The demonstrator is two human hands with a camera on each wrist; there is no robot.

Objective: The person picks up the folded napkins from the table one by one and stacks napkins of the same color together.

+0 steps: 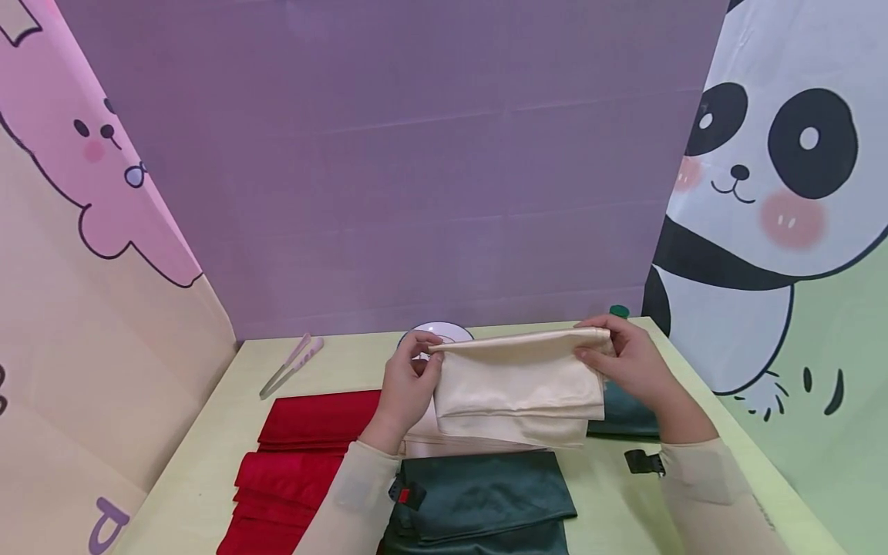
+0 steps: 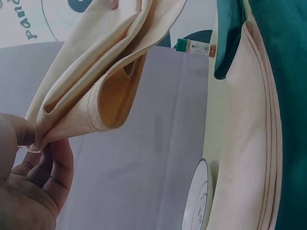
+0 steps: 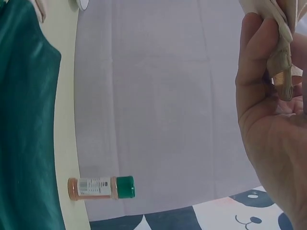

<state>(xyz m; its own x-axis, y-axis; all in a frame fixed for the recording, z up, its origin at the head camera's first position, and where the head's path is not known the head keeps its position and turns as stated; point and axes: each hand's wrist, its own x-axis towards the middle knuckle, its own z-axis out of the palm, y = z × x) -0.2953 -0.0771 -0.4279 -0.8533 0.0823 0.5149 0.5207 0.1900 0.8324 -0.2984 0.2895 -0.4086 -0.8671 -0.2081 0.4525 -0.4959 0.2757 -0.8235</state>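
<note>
Left hand [image 1: 405,381] and right hand [image 1: 627,358] each pinch an end of the folded cream satin cloth [image 1: 520,385], lifting it taut above the pale yellow table [image 1: 208,455].

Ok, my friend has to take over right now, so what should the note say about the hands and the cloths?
Left hand: pinches the left end of the cream cloth.
Right hand: grips its right end.
The cloth is folded and held up over the table.
More cream cloth lies under it, red cloths to the left, green cloths in front.
Done: cream cloth is folded.
Left: it is not yet set down.
</note>
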